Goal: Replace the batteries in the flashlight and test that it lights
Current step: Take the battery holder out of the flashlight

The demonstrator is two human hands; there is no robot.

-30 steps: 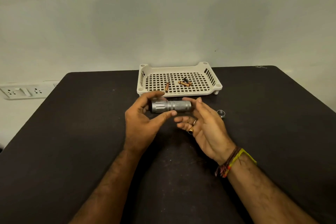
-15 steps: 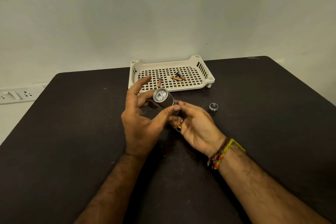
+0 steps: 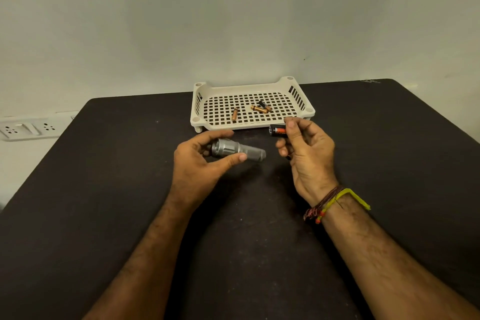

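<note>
A short silver metal flashlight (image 3: 237,149) is held above the black table (image 3: 104,189), lying on its side with its wide head to the left and its back end to the right. It is gripped by the left hand (image 3: 197,161), whose fingers and thumb are curled round the head end. Just to the right, a small black battery holder with a red-orange band (image 3: 277,130) is pinched between the thumb and fingers of the right hand (image 3: 307,153). The two hands are kept apart, with a gap between the flashlight's back end and the right hand. Coloured thread bands (image 3: 327,204) are worn on the right wrist. Behind the hands, a cream plastic tray with a grid of holes (image 3: 205,101) is set on the table near the wall. Three small copper-coloured batteries (image 3: 258,108) are seen lying in it, one apart on the left and two touching on the right. A white wall socket strip (image 3: 23,128) is seen at the far left.
</note>
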